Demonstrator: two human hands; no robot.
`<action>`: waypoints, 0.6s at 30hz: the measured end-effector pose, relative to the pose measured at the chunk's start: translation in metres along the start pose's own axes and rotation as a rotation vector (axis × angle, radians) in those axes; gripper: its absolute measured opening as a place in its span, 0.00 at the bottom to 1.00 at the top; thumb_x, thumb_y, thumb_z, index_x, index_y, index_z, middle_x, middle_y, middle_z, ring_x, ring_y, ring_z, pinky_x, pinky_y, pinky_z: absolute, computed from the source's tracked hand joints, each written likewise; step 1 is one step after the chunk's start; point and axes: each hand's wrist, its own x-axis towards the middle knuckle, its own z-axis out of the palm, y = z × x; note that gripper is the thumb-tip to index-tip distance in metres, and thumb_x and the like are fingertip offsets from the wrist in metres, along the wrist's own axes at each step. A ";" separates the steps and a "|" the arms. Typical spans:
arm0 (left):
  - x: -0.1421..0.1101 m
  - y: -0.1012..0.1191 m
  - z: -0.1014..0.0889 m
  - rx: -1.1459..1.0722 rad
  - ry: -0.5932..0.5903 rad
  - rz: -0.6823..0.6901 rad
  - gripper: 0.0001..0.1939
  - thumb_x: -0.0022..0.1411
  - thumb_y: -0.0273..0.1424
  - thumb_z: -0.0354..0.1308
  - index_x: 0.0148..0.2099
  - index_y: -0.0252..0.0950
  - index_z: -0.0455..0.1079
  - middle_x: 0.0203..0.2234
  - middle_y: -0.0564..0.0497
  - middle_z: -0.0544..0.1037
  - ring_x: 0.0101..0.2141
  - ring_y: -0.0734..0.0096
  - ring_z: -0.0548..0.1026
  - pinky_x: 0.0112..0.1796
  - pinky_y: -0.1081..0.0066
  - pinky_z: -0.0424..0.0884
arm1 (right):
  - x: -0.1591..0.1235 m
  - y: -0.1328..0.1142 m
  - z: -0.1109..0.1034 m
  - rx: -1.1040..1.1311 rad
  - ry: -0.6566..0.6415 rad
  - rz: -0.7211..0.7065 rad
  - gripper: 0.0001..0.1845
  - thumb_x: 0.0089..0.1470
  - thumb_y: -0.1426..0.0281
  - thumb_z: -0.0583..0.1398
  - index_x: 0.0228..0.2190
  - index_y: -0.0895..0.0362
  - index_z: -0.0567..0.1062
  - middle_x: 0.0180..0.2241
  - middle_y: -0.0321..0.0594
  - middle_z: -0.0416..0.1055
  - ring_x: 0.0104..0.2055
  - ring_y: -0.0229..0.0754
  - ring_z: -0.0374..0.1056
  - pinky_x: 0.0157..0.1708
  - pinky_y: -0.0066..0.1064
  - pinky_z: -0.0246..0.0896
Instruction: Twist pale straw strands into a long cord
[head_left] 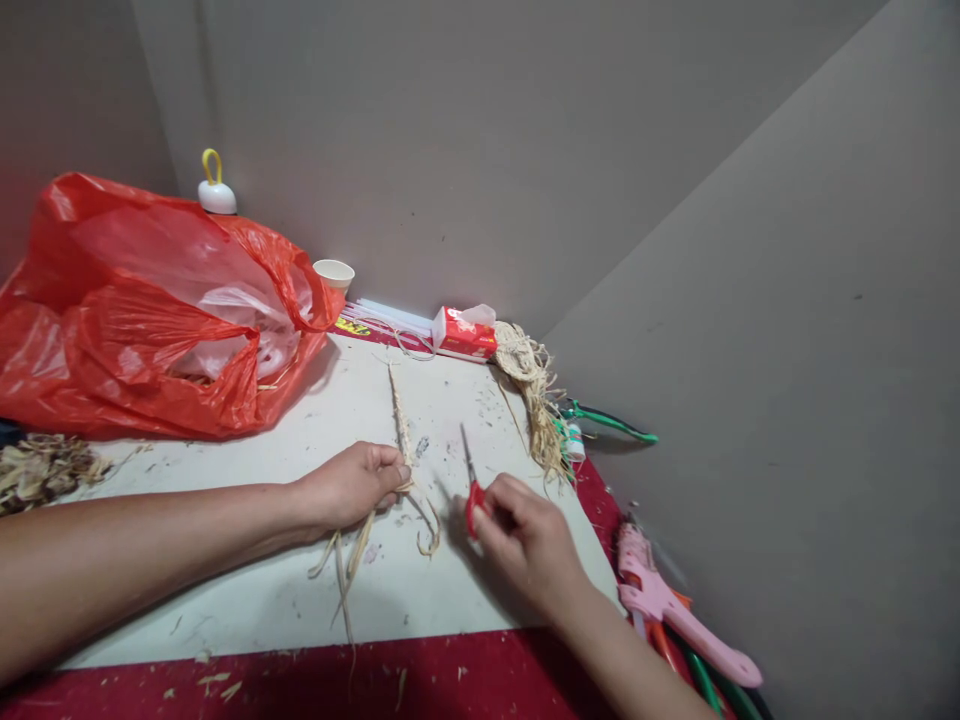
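Note:
Pinched in the fingers of my left hand [356, 487] is a narrow braid of pale straw [400, 415], lying away from me across a white board [465, 590]. Loose straw ends trail from under that hand toward the front, and one curls to its right. My right hand [525, 535] grips small scissors [475, 500] by their red handles. The blades point away from me, apart from the straw, and look closed together.
A red plastic bag [150, 370] stands at left, with dried husks [45, 470] before it. Along the back are a paper cup [334, 272], a tissue pack [465, 332] and a straw bundle [536, 400]. Green-handled pliers [611, 420] and a pink glue gun [667, 600] lie at right by the wall.

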 end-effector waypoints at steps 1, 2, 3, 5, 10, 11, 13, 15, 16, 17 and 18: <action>0.000 -0.001 0.000 0.004 -0.003 -0.004 0.13 0.62 0.38 0.48 0.28 0.37 0.59 0.10 0.63 0.55 0.11 0.84 0.44 0.15 0.77 0.40 | 0.003 0.008 -0.004 -0.054 -0.010 0.101 0.14 0.52 0.66 0.55 0.18 0.55 0.61 0.19 0.35 0.61 0.22 0.36 0.56 0.24 0.27 0.47; 0.000 -0.002 -0.001 0.005 -0.007 -0.003 0.13 0.62 0.38 0.49 0.28 0.37 0.58 0.10 0.63 0.55 0.11 0.84 0.44 0.14 0.77 0.39 | 0.006 0.017 -0.008 -0.115 -0.046 0.203 0.13 0.50 0.64 0.56 0.19 0.55 0.62 0.18 0.34 0.61 0.21 0.36 0.56 0.23 0.27 0.46; 0.001 -0.002 -0.001 0.003 -0.010 -0.001 0.13 0.61 0.39 0.49 0.28 0.37 0.58 0.11 0.63 0.55 0.11 0.84 0.44 0.14 0.77 0.39 | 0.009 0.025 -0.011 -0.160 -0.079 0.282 0.11 0.49 0.64 0.57 0.21 0.55 0.63 0.17 0.33 0.62 0.20 0.36 0.56 0.22 0.27 0.44; 0.001 -0.004 -0.002 -0.002 -0.019 0.003 0.12 0.61 0.39 0.49 0.29 0.37 0.58 0.11 0.63 0.55 0.11 0.84 0.44 0.13 0.77 0.39 | 0.014 0.038 -0.018 -0.134 -0.155 0.354 0.10 0.46 0.66 0.59 0.22 0.54 0.62 0.17 0.32 0.62 0.20 0.36 0.56 0.21 0.27 0.44; 0.002 -0.005 -0.003 -0.029 -0.042 0.014 0.13 0.60 0.41 0.49 0.29 0.38 0.58 0.12 0.63 0.57 0.10 0.84 0.45 0.12 0.78 0.40 | 0.020 0.051 -0.042 0.298 -0.484 0.373 0.06 0.47 0.67 0.58 0.23 0.56 0.68 0.20 0.35 0.67 0.21 0.37 0.61 0.21 0.26 0.52; 0.002 -0.005 -0.004 -0.037 -0.045 0.015 0.13 0.59 0.41 0.50 0.29 0.38 0.58 0.12 0.63 0.57 0.10 0.84 0.46 0.12 0.78 0.41 | 0.020 0.049 -0.049 0.298 -0.471 0.361 0.06 0.46 0.67 0.59 0.26 0.57 0.72 0.22 0.36 0.70 0.22 0.37 0.62 0.22 0.27 0.53; 0.003 -0.006 -0.004 -0.044 -0.049 0.021 0.13 0.59 0.41 0.50 0.28 0.38 0.58 0.12 0.63 0.57 0.10 0.84 0.46 0.12 0.78 0.41 | 0.019 0.038 -0.057 0.228 -0.280 0.332 0.08 0.45 0.67 0.60 0.30 0.57 0.76 0.27 0.40 0.73 0.25 0.39 0.64 0.24 0.28 0.56; 0.004 -0.007 -0.004 -0.050 -0.048 0.031 0.13 0.59 0.41 0.50 0.28 0.38 0.57 0.12 0.63 0.58 0.10 0.84 0.46 0.11 0.78 0.41 | 0.015 0.015 -0.053 0.229 -0.029 0.323 0.10 0.48 0.65 0.59 0.29 0.57 0.78 0.28 0.42 0.74 0.25 0.40 0.65 0.24 0.29 0.58; 0.004 -0.007 -0.003 -0.056 -0.046 0.039 0.14 0.59 0.41 0.50 0.27 0.38 0.56 0.12 0.63 0.58 0.10 0.84 0.46 0.11 0.78 0.41 | 0.012 0.001 -0.046 0.306 -0.004 0.305 0.11 0.49 0.64 0.59 0.29 0.57 0.79 0.28 0.42 0.74 0.25 0.40 0.65 0.25 0.29 0.58; 0.004 -0.008 -0.003 -0.062 -0.045 0.052 0.14 0.59 0.42 0.51 0.27 0.38 0.56 0.12 0.63 0.58 0.10 0.85 0.46 0.11 0.78 0.41 | 0.010 -0.014 -0.035 0.392 -0.016 0.286 0.11 0.49 0.64 0.59 0.28 0.57 0.79 0.27 0.42 0.74 0.26 0.40 0.65 0.26 0.29 0.59; 0.004 -0.008 -0.003 -0.066 -0.045 0.066 0.15 0.59 0.42 0.51 0.27 0.38 0.56 0.12 0.63 0.58 0.10 0.85 0.47 0.12 0.78 0.41 | 0.008 -0.029 -0.022 0.471 -0.046 0.262 0.10 0.48 0.65 0.60 0.27 0.57 0.79 0.26 0.42 0.74 0.26 0.40 0.66 0.27 0.30 0.60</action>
